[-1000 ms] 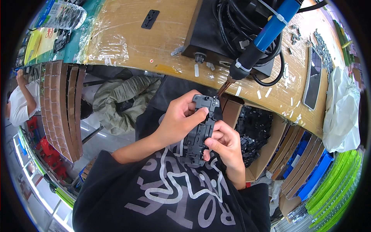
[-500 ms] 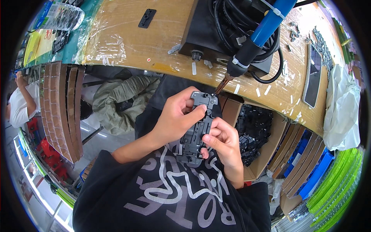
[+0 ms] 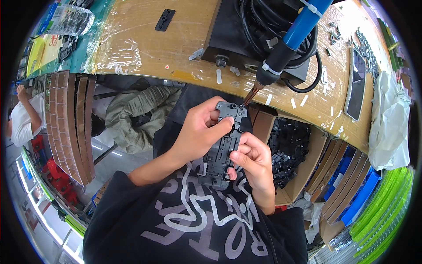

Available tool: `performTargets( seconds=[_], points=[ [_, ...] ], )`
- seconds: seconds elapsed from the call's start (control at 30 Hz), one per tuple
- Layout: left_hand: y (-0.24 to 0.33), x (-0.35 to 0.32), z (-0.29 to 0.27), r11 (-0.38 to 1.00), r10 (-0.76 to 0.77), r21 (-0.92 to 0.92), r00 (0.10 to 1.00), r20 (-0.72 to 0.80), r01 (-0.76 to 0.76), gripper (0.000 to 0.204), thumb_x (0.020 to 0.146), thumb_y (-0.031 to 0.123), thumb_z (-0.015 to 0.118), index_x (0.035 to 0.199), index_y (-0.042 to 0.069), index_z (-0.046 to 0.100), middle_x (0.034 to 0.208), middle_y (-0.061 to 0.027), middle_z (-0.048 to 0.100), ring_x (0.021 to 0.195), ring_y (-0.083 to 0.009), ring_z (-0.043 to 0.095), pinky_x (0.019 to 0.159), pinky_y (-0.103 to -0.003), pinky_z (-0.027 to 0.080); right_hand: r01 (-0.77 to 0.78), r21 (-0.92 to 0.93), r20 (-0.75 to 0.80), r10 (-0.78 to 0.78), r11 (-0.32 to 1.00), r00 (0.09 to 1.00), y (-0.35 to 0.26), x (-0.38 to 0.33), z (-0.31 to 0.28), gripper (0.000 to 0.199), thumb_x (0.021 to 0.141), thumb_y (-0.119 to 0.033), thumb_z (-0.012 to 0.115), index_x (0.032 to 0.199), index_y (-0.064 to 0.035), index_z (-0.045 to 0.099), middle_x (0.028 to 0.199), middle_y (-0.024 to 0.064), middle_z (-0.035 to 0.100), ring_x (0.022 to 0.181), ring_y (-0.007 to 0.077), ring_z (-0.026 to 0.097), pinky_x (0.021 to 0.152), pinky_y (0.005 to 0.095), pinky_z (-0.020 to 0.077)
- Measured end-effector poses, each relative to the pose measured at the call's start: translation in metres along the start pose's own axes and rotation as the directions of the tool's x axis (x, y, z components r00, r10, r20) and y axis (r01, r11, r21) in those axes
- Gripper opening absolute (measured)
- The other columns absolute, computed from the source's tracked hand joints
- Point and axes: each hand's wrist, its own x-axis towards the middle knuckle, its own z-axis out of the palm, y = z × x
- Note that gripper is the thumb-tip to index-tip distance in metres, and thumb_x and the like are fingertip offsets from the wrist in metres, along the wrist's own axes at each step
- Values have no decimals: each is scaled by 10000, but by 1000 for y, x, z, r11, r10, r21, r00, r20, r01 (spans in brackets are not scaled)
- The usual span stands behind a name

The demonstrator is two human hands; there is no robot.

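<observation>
Between my hands I hold a long black plastic part [image 3: 223, 148], tilted with its far end toward the bench edge. My left hand [image 3: 198, 130] grips its upper half, thumb across the face and fingers behind. Lower down, my right hand [image 3: 253, 159] is closed on the right side, with thumb and fingertips at the edge. The copper-coloured tip of a blue-handled electric screwdriver [image 3: 269, 70] points down at the part's far right corner and appears to meet it there. Whether a screw sits under the tip is too small to tell.
A black box with coiled cables [image 3: 239, 42] stands on the wooden bench [image 3: 140, 44]. A flat black plate [image 3: 165, 20] lies to its left, a phone [image 3: 355, 86] at right. Below the bench, a cardboard box [image 3: 299, 187] holds black parts. Another person [image 3: 27, 110] is at far left.
Almost nothing differs. The part's lower end has shifted slightly left, and the whole view has moved a little; both hands keep their grip.
</observation>
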Motion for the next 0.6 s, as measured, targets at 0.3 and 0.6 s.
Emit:
performTargets(
  seconds=[0.3, 0.6],
  points=[
    [-1, 0, 0, 1000, -1, 4, 1000, -12, 1, 101, 786, 37, 504, 875, 4, 472, 739, -9, 542, 655, -22, 478, 576, -172, 393, 8, 17, 3, -8, 1000, 1000, 3, 2, -3, 110, 804, -22, 511, 881, 40, 461, 671, 89, 562, 500, 116, 527, 436, 210, 418],
    [-6, 4, 0, 998, 28, 49, 999, -43, -26, 108, 790, 43, 505, 885, 5, 470, 731, -8, 540, 644, -22, 478, 568, -174, 395, -6, 3, -9, 6, 1000, 1000, 5, 6, -7, 114, 794, -12, 518, 882, 34, 461, 689, 86, 567, 497, 107, 520, 432, 205, 414]
  ],
)
